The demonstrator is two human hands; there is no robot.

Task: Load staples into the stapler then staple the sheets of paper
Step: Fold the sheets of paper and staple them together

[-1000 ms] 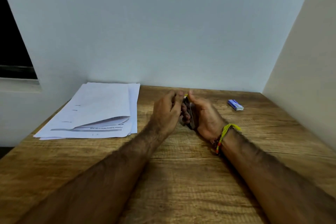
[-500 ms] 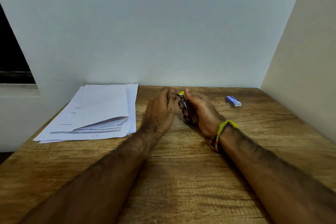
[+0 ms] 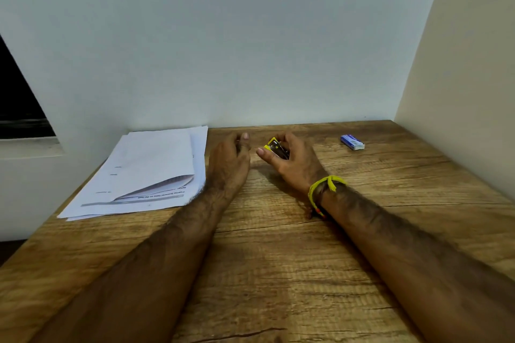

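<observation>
Both forearms lay on wooden table, likely to steady small work. Right hand curled round yellow stapler, front tilted toward 10 o'clock, seemingly offered for loading. Left hand just beside it, apart, fingers loosely curled; whether it pinched staples, couldn't tell. Sheets of paper waited at 10 o'clock, top sheet folded. Blue staple box parked at 2 o'clock, within reach.

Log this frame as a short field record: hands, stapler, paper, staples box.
right hand: grips the small yellow stapler, raised off the table
left hand: beside the stapler, not touching it, fingers loosely curled; whether it holds staples cannot be told
sheets of paper: loose stack at table's left, top sheet's near edge lifted
staples box: blue, far right
table: wood grain
</observation>
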